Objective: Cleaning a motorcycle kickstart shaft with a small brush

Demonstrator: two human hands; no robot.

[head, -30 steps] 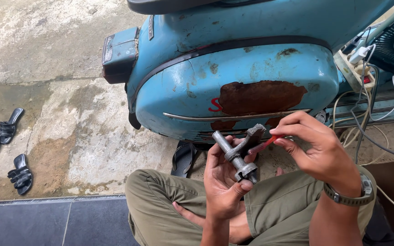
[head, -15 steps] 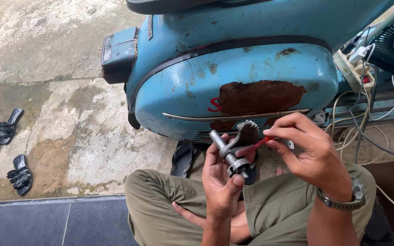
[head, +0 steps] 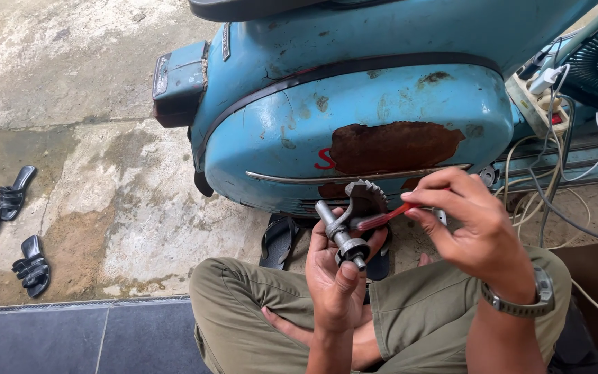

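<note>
Grey steel shaft [head: 341,234] – toothed quadrant gear on top, grimy.

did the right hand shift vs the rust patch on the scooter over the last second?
Yes. The right hand has dropped slightly lower below the rust patch, brush tip still at the toothed metal part.

Left hand [head: 337,280] grips geared shaft [head: 349,225]; right hand [head: 475,232] applies red brush [head: 382,218].

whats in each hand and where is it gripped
Left hand grips the grey metal toothed gear shaft by its lower shaft end. Right hand pinches the thin red-handled tool at its handle end.
</note>
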